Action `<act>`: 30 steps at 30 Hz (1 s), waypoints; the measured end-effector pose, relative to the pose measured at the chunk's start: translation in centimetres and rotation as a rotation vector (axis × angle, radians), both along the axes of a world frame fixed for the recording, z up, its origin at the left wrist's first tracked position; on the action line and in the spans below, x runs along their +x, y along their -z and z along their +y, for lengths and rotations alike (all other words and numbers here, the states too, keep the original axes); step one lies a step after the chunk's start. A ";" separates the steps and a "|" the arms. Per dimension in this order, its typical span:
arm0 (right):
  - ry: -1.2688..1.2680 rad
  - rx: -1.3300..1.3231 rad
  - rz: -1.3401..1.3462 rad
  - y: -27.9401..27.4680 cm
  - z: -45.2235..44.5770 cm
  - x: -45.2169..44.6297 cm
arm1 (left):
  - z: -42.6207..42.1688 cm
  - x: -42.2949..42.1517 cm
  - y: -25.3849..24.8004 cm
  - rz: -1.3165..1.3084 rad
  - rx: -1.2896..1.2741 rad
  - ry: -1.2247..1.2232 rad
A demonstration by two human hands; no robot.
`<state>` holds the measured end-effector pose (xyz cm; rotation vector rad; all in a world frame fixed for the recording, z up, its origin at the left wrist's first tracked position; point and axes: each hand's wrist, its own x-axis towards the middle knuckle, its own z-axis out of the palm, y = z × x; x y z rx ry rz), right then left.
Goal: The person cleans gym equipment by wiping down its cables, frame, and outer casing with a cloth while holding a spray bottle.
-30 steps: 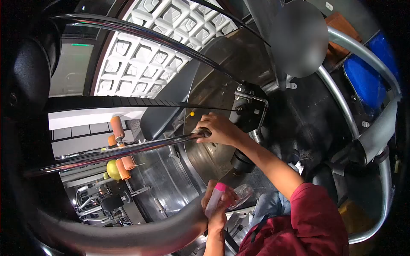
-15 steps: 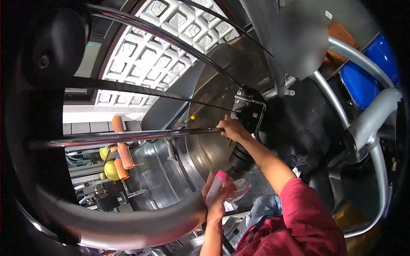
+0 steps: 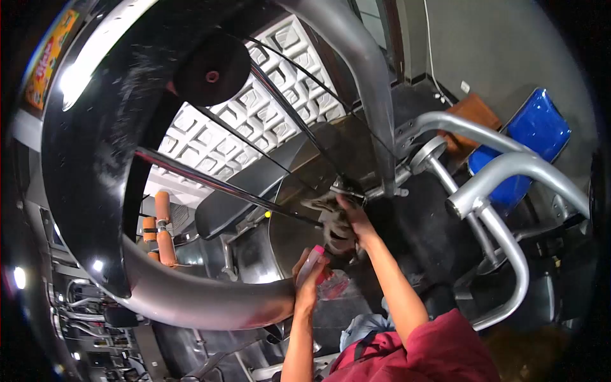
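Two handfuls at once
Left hand (image 3: 307, 283) is wrapped round a pink-tipped spray bottle (image 3: 334, 286) by the grey tube (image 3: 210, 307); right hand (image 3: 358, 224) is clutching a blurry rag (image 3: 337, 232) near the chrome rod (image 3: 223, 186)'s lower end.

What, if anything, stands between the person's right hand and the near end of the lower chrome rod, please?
Only the cloth, blurred in the right hand, lies between that hand and the end of the lower chrome rod; nothing else visible does.
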<state>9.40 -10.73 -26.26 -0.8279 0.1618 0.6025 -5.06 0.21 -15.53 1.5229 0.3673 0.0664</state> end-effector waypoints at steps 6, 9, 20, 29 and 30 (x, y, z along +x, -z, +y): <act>0.100 0.171 0.267 2.9 -6.7 -5.0 | 0.0 0.2 0.6 0.033 -0.156 0.108; 0.101 0.235 0.366 1.0 -9.0 -7.7 | -0.2 0.2 0.4 0.044 -0.188 0.158; -0.168 0.165 0.196 4.8 -10.2 -11.0 | -0.8 -4.8 1.2 -0.039 -0.194 0.233; -0.130 -0.043 0.035 3.8 -8.8 -12.5 | 0.2 -12.9 0.0 -0.089 -0.218 0.034; -0.130 -0.052 0.005 3.7 -8.7 -12.8 | 0.5 -13.7 -0.7 -0.102 -0.178 0.008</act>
